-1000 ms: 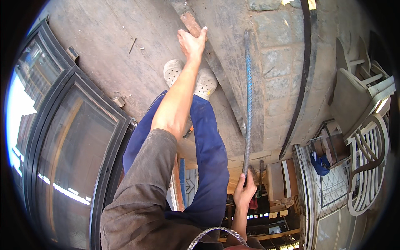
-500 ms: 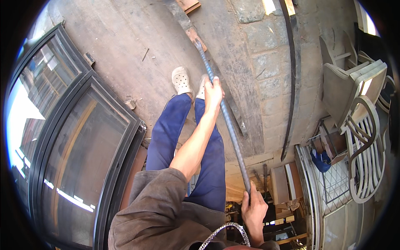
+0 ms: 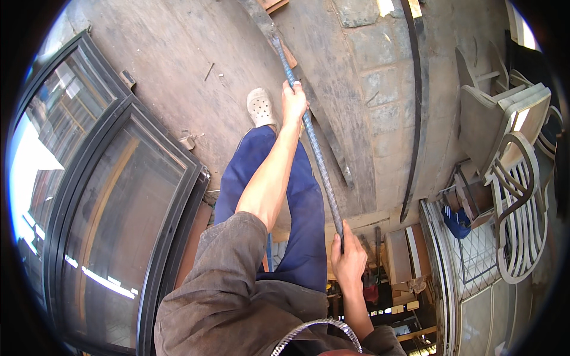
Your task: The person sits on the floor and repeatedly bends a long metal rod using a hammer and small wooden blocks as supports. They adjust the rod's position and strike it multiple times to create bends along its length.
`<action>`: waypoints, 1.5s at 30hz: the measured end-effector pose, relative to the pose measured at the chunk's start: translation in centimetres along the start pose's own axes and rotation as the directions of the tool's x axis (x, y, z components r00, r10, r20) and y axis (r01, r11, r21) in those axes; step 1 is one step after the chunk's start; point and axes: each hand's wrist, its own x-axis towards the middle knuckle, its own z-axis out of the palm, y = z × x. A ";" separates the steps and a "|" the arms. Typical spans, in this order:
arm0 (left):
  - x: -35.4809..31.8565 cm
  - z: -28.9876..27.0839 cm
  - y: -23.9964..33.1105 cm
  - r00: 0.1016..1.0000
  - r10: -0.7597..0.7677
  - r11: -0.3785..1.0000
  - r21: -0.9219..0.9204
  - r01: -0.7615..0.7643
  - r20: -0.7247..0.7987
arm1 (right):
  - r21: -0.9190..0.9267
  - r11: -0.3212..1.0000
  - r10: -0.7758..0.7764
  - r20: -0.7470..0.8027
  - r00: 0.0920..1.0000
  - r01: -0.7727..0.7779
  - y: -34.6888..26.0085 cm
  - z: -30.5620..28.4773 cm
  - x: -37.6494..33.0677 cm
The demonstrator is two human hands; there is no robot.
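Blue-grey ribbed bar (image 3: 321, 166), fingers (image 3: 349, 237) of left hand (image 3: 293, 102) and right hand (image 3: 349, 261) clasped round it, lower tip hidden

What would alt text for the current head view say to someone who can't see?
A person's left hand and right hand hold a long ribbed rebar, its far tip by a wooden block. Dark-framed glass panels stand at left, chairs at right.

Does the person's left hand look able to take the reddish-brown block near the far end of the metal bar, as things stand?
Probably not at once: the left hand is closed around the metal bar, whose far end lies beside or partly over (hard to tell) the reddish-brown block.
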 end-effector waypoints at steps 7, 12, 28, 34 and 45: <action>-5.2 1.6 -5.2 0.863 0.476 0.800 0.491 -0.345 -0.170 | -0.135 0.990 0.023 -0.037 0.999 -0.027 10.7 8.7 3.9; -14.0 2.2 -6.4 0.173 0.546 0.229 0.053 -0.972 0.820 | -0.149 0.983 0.104 -0.010 0.995 -0.104 18.4 17.0 8.8; -1.0 7.6 -16.3 0.180 0.060 -0.319 0.190 -0.928 0.982 | -0.005 1.000 0.025 -0.084 0.996 -0.025 26.3 24.3 18.9; 5.6 9.6 -18.5 0.155 -0.187 -0.549 0.027 -0.835 0.970 | 0.106 0.991 0.095 -0.108 0.990 -0.084 28.1 34.8 28.8; 9.1 10.6 -17.0 0.364 -0.326 -0.524 0.154 -0.838 0.873 | 0.344 0.934 0.022 -0.324 0.946 0.096 24.8 32.6 32.5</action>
